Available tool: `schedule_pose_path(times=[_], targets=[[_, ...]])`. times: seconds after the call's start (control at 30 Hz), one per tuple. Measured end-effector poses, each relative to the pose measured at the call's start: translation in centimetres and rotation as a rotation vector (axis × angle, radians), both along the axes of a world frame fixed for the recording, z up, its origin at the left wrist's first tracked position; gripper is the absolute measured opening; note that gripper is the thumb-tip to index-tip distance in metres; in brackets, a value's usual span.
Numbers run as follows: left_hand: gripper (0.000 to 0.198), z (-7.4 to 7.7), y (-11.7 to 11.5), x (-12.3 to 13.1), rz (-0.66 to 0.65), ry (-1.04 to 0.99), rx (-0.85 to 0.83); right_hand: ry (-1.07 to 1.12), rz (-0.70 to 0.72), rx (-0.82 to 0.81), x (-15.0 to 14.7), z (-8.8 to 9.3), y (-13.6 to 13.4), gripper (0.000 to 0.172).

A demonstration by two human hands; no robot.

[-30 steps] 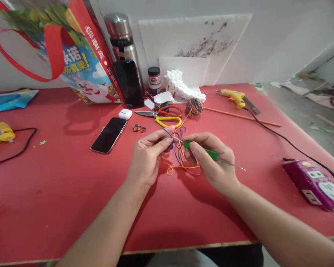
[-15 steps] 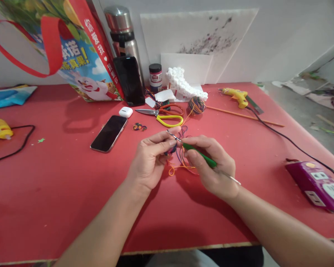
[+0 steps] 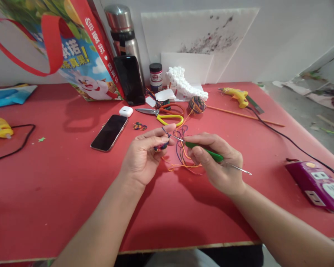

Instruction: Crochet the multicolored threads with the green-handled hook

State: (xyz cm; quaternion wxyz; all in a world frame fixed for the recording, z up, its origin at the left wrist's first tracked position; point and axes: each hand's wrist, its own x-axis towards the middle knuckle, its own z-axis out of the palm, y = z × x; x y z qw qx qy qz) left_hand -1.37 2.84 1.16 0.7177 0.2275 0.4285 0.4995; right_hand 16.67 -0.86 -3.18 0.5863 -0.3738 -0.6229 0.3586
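My left hand [image 3: 143, 157] pinches a small multicoloured crochet piece [image 3: 160, 147] between thumb and fingers, with a dark strand running over the index finger. In my right hand [image 3: 218, 161] is a crochet hook [image 3: 204, 151] with a green handle and metal ends. Its thin tip points left, close to the crochet piece; whether it touches the yarn I cannot tell. Loose orange and purple yarn [image 3: 182, 148] hangs and lies in loops between the hands, leading back to a yarn ball [image 3: 197, 105]. Part of the piece is hidden by my left fingers.
Beyond my hands lie scissors [image 3: 169, 118], a small yarn piece [image 3: 140, 126], a phone [image 3: 109, 132] and a white earbud case [image 3: 126, 111]. A glue gun [image 3: 235, 95] with a cord and a purple power socket [image 3: 318, 183] are on the right. A bag [image 3: 83, 55] stands back left.
My hands have moved apart: the left with the crochet piece leftwards, the right with the hook slightly right and down. The hook tip has drawn away from the left fingers.
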Motion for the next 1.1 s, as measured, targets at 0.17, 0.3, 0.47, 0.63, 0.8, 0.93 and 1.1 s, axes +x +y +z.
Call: schedule_pose_path(times=[0.17, 0.3, 0.47, 0.63, 0.8, 0.93, 1.1], targets=[[0.023, 0.4, 0.1, -0.2, -0.014, 0.040, -0.005, 0.009, 0.017, 0.029, 0.3, 0.3, 0.2, 0.018], [0.025, 0.6, 0.1, -0.5, -0.037, 0.042, 0.020, -0.008, 0.040, 0.066, 0.6, 0.8, 0.4, 0.021], [0.028, 0.5, 0.3, -1.2, -0.095, 0.053, 0.050, -0.045, 0.084, 0.092, 1.1, 1.4, 0.7, 0.022], [0.024, 0.5, 0.6, -1.8, -0.157, 0.102, 0.034, -0.055, 0.142, 0.076, 1.8, 1.8, 0.9, 0.019], [0.017, 0.6, 0.9, -1.9, -0.206, 0.128, -0.030, -0.106, 0.178, 0.073, 2.1, 1.8, 1.1, 0.018], [0.021, 0.8, 0.9, -1.7, -0.195, 0.131, -0.075, -0.134, 0.173, 0.075, 2.3, 1.9, 1.1, 0.021], [0.021, 0.8, 1.1, -2.0, -0.191, 0.156, -0.117, -0.081, 0.212, 0.018, 2.6, 2.1, 1.2, 0.021]])
